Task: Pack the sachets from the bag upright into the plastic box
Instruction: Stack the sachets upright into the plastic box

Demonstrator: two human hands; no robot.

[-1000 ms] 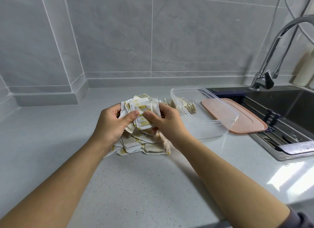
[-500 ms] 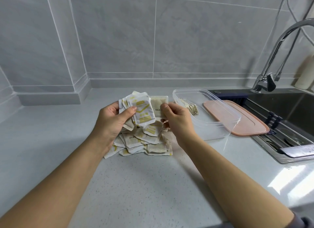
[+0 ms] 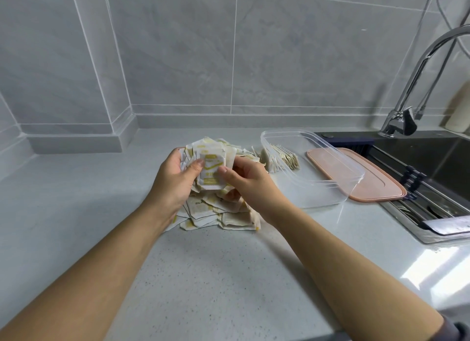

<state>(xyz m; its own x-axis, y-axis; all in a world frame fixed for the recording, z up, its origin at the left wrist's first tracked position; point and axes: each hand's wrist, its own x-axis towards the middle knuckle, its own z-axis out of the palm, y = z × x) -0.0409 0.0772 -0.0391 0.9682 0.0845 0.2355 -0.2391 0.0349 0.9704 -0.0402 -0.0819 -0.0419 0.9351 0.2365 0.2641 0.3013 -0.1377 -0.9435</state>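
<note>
A heap of white and yellow sachets (image 3: 218, 213) lies on the grey counter. My left hand (image 3: 175, 180) holds a stack of sachets (image 3: 211, 168) upright above the heap, thumb across the front one. My right hand (image 3: 244, 180) pinches the right edge of that same stack. To the right stands the clear plastic box (image 3: 328, 188), with a row of sachets (image 3: 282, 159) leaning upright at its far left end. No bag is visible.
A pink lid (image 3: 373, 180) lies behind the box at the edge of the dark sink (image 3: 432, 173). A chrome tap (image 3: 417, 86) rises at the back right. Tiled walls (image 3: 178, 61) close the counter at the back and left.
My right hand has come back from holding a single sachet apart and now pinches the stack in my left hand. The stack sits a little lower.
</note>
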